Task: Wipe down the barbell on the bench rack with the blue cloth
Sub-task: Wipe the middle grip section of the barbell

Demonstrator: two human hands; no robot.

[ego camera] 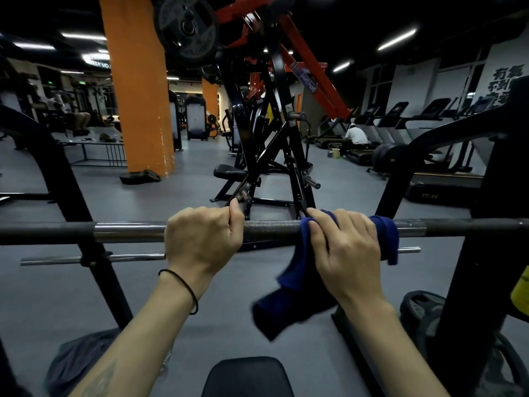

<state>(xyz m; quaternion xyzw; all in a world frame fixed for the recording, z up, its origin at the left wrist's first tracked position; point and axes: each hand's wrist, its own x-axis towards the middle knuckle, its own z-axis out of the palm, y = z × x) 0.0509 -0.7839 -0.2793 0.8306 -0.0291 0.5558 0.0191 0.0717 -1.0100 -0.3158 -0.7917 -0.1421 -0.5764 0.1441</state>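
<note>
The barbell (pixel 272 229) lies level across the black bench rack (pixel 463 253), running the full width of the view. My left hand (pixel 200 242) grips the bare bar left of the knurled middle. My right hand (pixel 346 247) grips the bar through the blue cloth (pixel 297 299), which is wrapped over the bar. One end of the cloth hangs down below my wrist, and a short flap hangs on the right.
A black bench pad (pixel 247 376) sits below me. A thinner steel bar (pixel 94 258) runs under the barbell. Weight plates (pixel 420 310) lean at the right upright. A black and red machine (pixel 272 124), an orange pillar (pixel 137 81) and treadmills (pixel 429 124) stand beyond.
</note>
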